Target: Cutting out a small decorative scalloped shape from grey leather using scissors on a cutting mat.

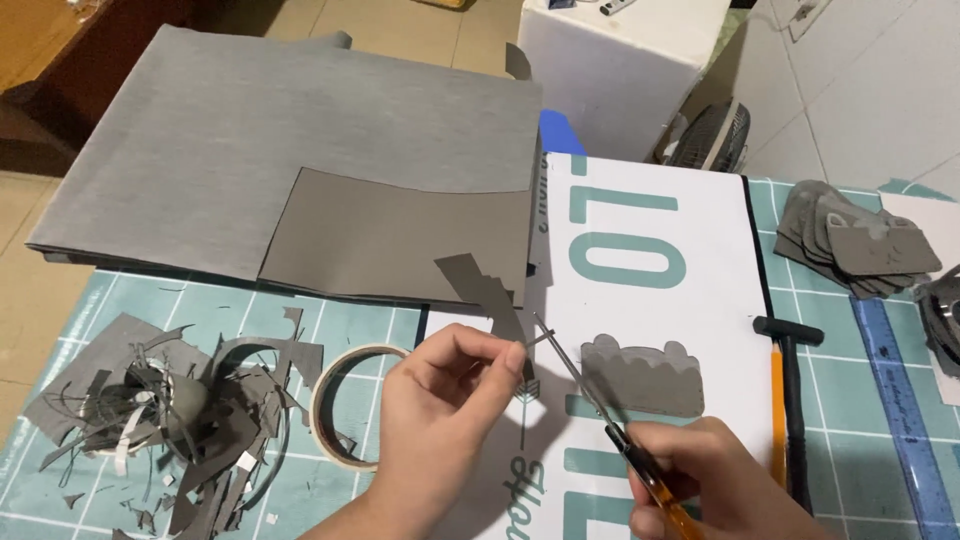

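The left hand (440, 375) pinches a jagged grey scrap (490, 295) up above the middle of the tabletop (830, 390), the right hand (700, 480) grips orange-handled scissors (600, 410) at its edge, with scraps (170, 420) far left.

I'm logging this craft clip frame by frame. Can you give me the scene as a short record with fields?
left hand: pinches a grey strip between thumb and fingertips
right hand: holds orange-handled scissors, blades open at the strip's lower end
surface: teal cutting mat with a white printed sheet on it
left of hands: tape roll, heap of grey scraps
between the hands: scalloped grey piece
right: hammer, stack of cut grey shapes
behind: large grey sheets
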